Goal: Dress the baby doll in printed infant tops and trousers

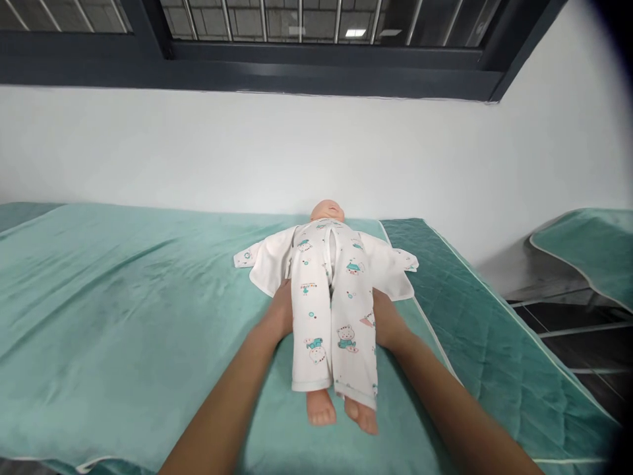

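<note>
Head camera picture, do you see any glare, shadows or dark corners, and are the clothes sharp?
Head view: a small bright patch in the window; head view: black corners at right; head view: a soft shadow on the wall at right; head view: prints on the trousers look fairly clear.

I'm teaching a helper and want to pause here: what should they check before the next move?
1. Doll lying face up on the green cover: ok.
2. Both feet out past the hems of the trousers: ok.
3. Left hand and right hand on opposite sides of the trousers: ok.
4. Firmness of the grip: cannot tell; the trousers partly hide both hands.
5. Shirt gathered in close: not ok; it spreads out on both sides.
6. Doll's hands inside the sleeves: cannot tell; neither shows.
</note>
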`<state>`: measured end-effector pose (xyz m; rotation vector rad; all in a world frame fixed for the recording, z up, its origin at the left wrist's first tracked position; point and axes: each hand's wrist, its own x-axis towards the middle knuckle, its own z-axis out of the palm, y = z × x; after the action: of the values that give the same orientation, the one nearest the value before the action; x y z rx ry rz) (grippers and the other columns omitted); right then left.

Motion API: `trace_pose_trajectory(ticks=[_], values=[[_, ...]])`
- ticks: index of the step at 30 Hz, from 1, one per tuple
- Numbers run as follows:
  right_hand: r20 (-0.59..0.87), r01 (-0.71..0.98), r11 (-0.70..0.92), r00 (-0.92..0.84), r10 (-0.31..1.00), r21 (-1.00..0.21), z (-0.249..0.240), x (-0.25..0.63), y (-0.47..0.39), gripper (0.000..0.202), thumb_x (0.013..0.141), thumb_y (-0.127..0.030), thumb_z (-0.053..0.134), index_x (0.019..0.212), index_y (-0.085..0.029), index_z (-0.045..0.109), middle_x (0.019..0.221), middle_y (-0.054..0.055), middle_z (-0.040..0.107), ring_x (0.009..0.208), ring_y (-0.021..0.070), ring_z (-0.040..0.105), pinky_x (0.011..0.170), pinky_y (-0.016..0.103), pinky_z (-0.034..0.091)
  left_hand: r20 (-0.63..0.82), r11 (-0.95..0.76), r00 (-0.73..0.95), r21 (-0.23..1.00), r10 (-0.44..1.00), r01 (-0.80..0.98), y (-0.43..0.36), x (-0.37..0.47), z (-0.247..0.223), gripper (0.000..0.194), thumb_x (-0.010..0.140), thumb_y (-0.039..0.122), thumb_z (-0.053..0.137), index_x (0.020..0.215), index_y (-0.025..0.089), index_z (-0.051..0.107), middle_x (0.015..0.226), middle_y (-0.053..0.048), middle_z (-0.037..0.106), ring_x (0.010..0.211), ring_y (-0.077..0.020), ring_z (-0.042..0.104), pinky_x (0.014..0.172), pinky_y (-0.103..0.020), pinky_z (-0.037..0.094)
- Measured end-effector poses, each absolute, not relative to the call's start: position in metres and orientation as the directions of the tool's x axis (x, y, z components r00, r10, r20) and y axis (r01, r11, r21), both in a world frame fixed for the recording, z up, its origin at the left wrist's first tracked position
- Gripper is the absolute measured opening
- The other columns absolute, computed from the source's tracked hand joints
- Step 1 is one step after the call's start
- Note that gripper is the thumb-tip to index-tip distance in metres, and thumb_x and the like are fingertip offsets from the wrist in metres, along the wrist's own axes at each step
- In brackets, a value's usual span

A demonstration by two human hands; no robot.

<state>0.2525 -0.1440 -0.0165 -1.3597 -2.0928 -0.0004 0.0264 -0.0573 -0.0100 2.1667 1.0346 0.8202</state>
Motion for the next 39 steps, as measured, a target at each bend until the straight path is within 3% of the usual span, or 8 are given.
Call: trace_pose_trajectory(ticks=[7,15,21,25,28,30,34,39], values=[[0.582,0.768,0.544,-0.284,0.762,-0.338,-0.016,0.253,-0.149,0.029,0.086,-0.043,0.058,0.100,-0.020,0.069,0.099,0.012,0.072,0.091,0.0281,0.067,0.077,0.040,0.055,0.348,-0.589,0.493,0.626,0.797,0.511,-0.067,0.026,0.001,0.023,0.087,0.028,0.052,0.104,0.019,0.065,0.108,-0.010,0.070,0.098,-0.0267,0.062,0.082,-0.039,0.050],[0.550,0.758,0.518,-0.255,0.795,-0.396,-0.018,0.254,-0.166,0.036,0.087,-0.039,0.059,0.119,-0.022,0.064,0.117,0.013,0.067,0.106,0.0294,0.062,0.089,0.046,0.052,0.470,-0.759,0.613,0.230,0.635,0.610,-0.097,-0.004,-0.012,0.018,0.087,0.019,0.051,0.076,0.018,0.065,0.086,-0.009,0.064,0.080,-0.0226,0.054,0.071,-0.036,0.042],[0.439,0.829,0.406,-0.222,0.870,-0.385,-0.018,0.247,-0.196,0.015,0.087,-0.019,0.056,0.095,-0.021,0.069,0.101,0.010,0.066,0.098,0.0266,0.059,0.087,0.043,0.049,0.339,-0.725,0.646,0.213,0.684,0.655,-0.110,-0.009,-0.006,0.013,0.085,0.022,0.056,0.076,0.021,0.065,0.090,-0.008,0.064,0.084,-0.0238,0.054,0.072,-0.036,0.039],[0.457,0.813,0.364,-0.138,0.879,-0.454,-0.018,0.251,-0.201,0.019,0.089,-0.013,0.048,0.090,-0.022,0.065,0.095,0.007,0.065,0.093,0.0232,0.058,0.084,0.040,0.048,0.343,-0.620,0.527,0.276,0.777,0.734,-0.105,-0.008,-0.006,0.017,0.088,0.021,0.049,0.083,0.021,0.065,0.089,-0.008,0.065,0.088,-0.0248,0.057,0.077,-0.037,0.040],[0.533,0.828,0.222,0.106,0.840,-0.515,-0.021,0.274,-0.194,0.019,0.091,-0.019,0.047,0.100,-0.021,0.063,0.100,0.008,0.065,0.097,0.0233,0.058,0.086,0.038,0.047,0.391,-0.483,0.342,0.357,0.855,0.800,-0.099,-0.009,-0.009,0.020,0.091,0.025,0.047,0.085,0.020,0.065,0.087,-0.007,0.067,0.088,-0.0248,0.057,0.078,-0.037,0.041],[0.532,0.867,0.008,0.298,0.793,-0.498,-0.023,0.296,-0.187,0.023,0.091,-0.028,0.048,0.106,-0.018,0.063,0.107,0.011,0.064,0.102,0.0262,0.057,0.089,0.041,0.046,0.421,-0.392,0.207,0.421,0.883,0.818,-0.095,-0.010,-0.012,0.020,0.091,0.026,0.047,0.087,0.021,0.066,0.087,-0.006,0.067,0.087,-0.0240,0.057,0.079,-0.036,0.041],[0.309,0.826,-0.425,0.541,0.782,-0.370,-0.023,0.336,-0.175,0.043,0.090,-0.049,0.045,0.107,-0.014,0.064,0.103,0.018,0.065,0.091,0.0309,0.061,0.074,0.042,0.046,0.444,-0.289,0.067,0.454,0.894,0.843,-0.090,-0.012,-0.016,0.016,0.087,0.021,0.050,0.090,0.021,0.066,0.088,-0.006,0.067,0.088,-0.0244,0.057,0.081,-0.036,0.042],[0.025,0.762,-0.530,0.579,0.815,-0.372,-0.009,0.350,-0.164,0.036,0.084,-0.054,0.050,0.081,-0.021,0.064,0.074,0.008,0.067,0.068,0.0247,0.062,0.058,0.032,0.039,0.460,-0.263,0.022,0.467,0.888,0.844,-0.089,-0.013,-0.017,0.014,0.087,0.022,0.050,0.090,0.020,0.064,0.093,-0.007,0.067,0.090,-0.0258,0.056,0.081,-0.038,0.042]])
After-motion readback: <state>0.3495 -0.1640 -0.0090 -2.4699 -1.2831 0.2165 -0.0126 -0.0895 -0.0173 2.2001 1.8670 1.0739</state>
